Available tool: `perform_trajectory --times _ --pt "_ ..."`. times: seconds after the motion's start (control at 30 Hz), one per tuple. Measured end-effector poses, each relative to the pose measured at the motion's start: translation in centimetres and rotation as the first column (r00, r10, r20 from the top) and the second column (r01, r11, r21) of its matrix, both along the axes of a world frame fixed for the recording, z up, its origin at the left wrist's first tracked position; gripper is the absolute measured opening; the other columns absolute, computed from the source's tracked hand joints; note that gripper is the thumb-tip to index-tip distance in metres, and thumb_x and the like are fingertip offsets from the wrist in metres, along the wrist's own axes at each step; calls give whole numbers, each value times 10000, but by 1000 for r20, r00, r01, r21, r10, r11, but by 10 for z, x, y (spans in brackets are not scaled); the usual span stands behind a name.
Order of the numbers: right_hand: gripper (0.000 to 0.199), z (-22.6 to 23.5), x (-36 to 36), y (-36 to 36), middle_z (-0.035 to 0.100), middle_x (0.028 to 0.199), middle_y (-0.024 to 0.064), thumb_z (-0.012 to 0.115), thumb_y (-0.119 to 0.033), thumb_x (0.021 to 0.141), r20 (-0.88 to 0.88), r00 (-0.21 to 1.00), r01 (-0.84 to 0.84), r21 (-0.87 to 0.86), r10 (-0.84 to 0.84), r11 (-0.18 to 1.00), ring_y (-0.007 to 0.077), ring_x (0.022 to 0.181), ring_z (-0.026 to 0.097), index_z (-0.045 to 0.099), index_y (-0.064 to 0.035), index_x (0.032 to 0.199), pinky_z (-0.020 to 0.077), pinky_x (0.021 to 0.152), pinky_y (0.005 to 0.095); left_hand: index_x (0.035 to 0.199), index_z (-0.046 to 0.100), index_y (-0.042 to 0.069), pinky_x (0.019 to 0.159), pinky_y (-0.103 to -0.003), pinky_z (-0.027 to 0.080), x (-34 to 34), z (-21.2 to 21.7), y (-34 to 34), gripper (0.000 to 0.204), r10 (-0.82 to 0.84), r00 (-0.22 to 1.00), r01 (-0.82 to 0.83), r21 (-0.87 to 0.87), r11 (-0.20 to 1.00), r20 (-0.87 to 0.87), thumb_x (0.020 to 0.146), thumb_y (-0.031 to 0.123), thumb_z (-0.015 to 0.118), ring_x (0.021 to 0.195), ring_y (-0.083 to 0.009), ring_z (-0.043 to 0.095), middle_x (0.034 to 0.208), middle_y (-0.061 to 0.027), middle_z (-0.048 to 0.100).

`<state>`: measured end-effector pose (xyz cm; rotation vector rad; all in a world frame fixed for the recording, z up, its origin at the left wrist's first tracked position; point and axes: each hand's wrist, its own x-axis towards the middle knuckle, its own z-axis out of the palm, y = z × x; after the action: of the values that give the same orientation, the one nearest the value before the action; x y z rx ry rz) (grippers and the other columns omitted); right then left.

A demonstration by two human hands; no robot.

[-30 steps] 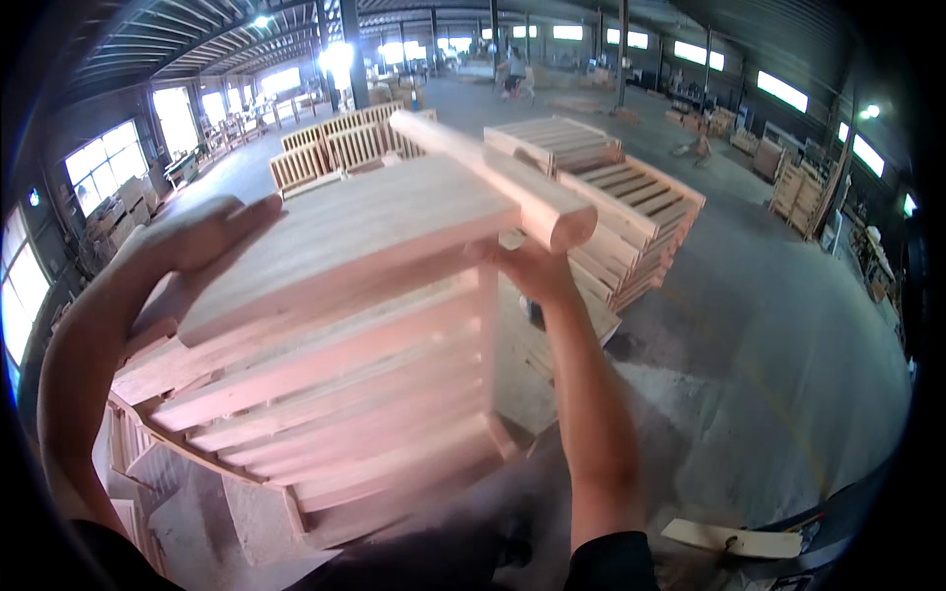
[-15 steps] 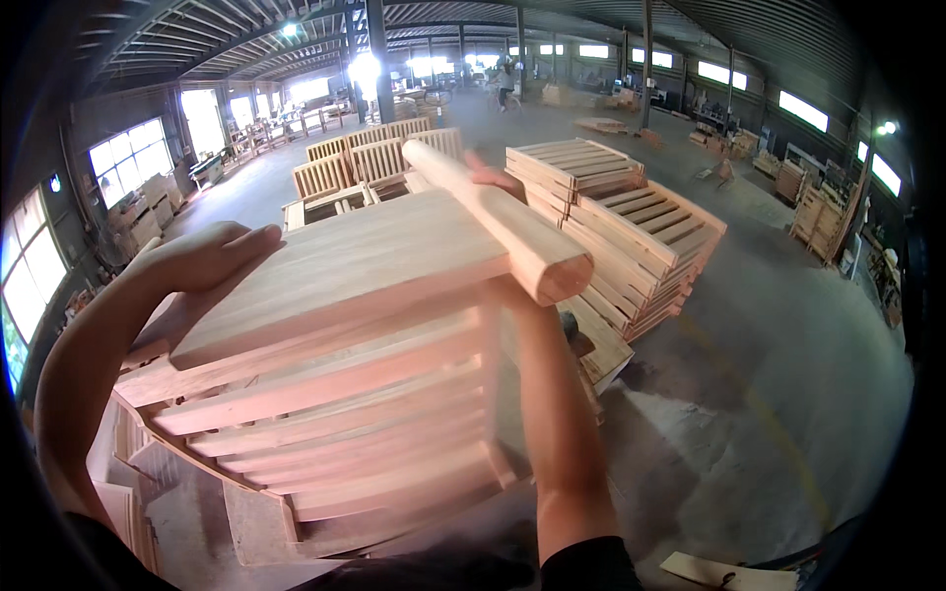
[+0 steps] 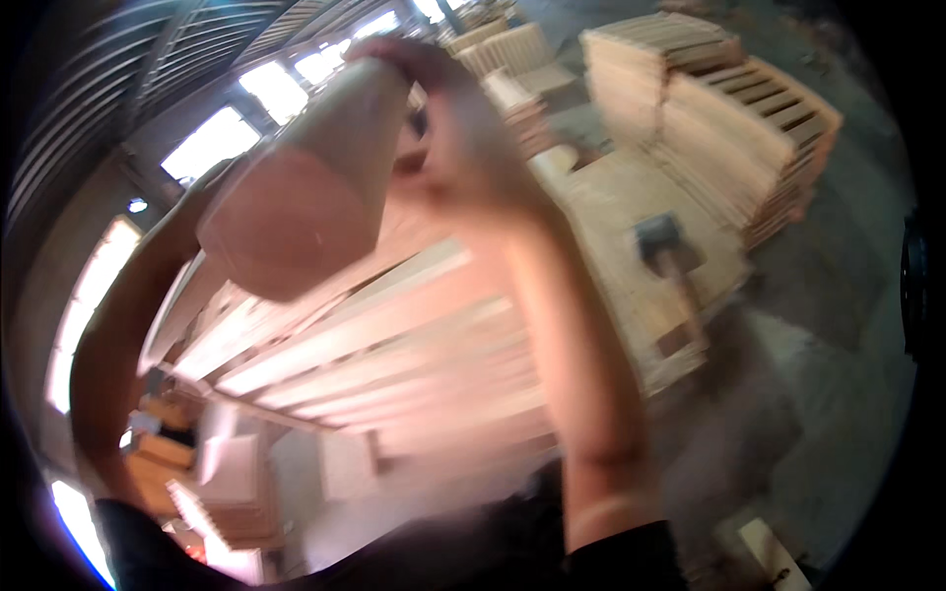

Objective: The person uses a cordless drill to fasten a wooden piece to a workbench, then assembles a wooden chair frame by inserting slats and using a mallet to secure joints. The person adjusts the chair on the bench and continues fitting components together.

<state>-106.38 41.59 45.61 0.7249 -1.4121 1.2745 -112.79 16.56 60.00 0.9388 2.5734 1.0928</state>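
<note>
Wooden slatted pallet (image 3: 394, 345) is held up in front of the person, tilted, close to the camera. Its slats run from lower left to upper right across the frame; that is the long axis as seen here. A thick wooden block (image 3: 296, 217) on its near top corner points almost straight at the lens, cut end facing the camera, upper end running back toward the right hand.

Right hand (image 3: 463, 138): raised high at top centre, fingers (image 3: 404, 54) curled closed over the upper end of the block, gripping it. Right forearm comes up steeply from the lower edge, nearly vertical, crossing in front of the slats, wrist bent forward at the top.

Left hand (image 3: 212, 192): up at the pallet's left edge, mostly hidden behind the block. Looks like it is pressed against the pallet's side, but motion blur is heavy and I cannot tell whether its fingers are closed round the edge or flat. Left arm arcs up along the left of the frame, elbow bent low.

Surroundings: a low wooden platform (image 3: 631, 227) on the floor to the right of the pallet, with a dark-headed mallet (image 3: 665, 251) lying on it, handle pointing down the frame. Behind it, stacks of finished pallets (image 3: 749, 118) at upper right. Smaller wood pieces (image 3: 227, 473) at lower left under the raised pallet. Concrete floor (image 3: 838, 394) on the right.
</note>
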Motion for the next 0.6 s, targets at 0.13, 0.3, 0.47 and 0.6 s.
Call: perform_trajectory --times 0.13,0.3,0.47,0.6 --pt "605 -9 12 9 666 1219 152 744 -26 699 -207 894 393 -59 -396 918 336 1160 628 625 -108 1286 521 1036 415 1134 659 -37 721 -331 504 -11 7 2 686 -107 988 97 91 991 110 983 614 507 770 -170 626 916 -136 673" --pt "587 -6 5 -11 687 1208 156 751 -35 707 -234 939 244 -57 -251 968 321 1133 656 636 -103 1278 523 1035 412 1122 640 -32 667 -321 493 4 21 -13 691 -115 982 106 72 992 147 950 630 541 719 -175 611 887 -145 650" --pt "599 -14 8 6 708 1170 155 786 -33 708 -162 958 225 -92 -237 970 307 1124 676 636 -98 1284 548 995 415 1111 621 -26 612 -311 481 -6 10 -3 700 -176 960 156 107 982 220 918 645 575 668 -180 596 857 -155 626" --pt "622 -14 9 4 711 1164 151 807 -31 705 -105 982 145 -100 -155 984 304 1096 693 627 -97 1297 565 968 417 1101 606 -22 569 -303 471 -16 13 -15 711 -244 926 211 144 967 286 892 658 603 627 -184 584 833 -162 608"
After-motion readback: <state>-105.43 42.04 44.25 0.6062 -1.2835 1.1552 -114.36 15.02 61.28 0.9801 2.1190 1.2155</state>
